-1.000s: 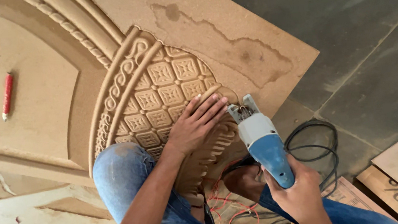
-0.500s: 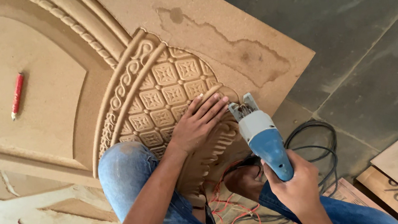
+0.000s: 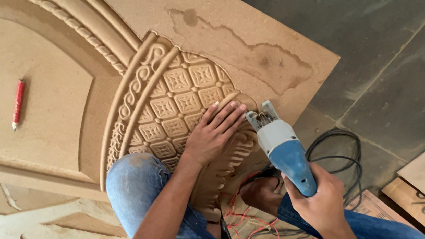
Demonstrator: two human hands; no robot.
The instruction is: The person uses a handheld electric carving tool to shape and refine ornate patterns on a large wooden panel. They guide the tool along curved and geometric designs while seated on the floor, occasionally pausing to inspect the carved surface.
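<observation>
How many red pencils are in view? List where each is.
1. The red pencil lies on the carved board's smooth panel, far left of the left hand. Others may be hidden.

No packages, labels, signs or screens in view.

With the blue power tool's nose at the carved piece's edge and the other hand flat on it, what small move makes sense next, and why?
Probably ease the blue power tool a little further along the fluted rim of the carved panel. The right hand grips its body, its nose sits at that rim, and the left hand lies flat beside it, bracing the panel.
</observation>
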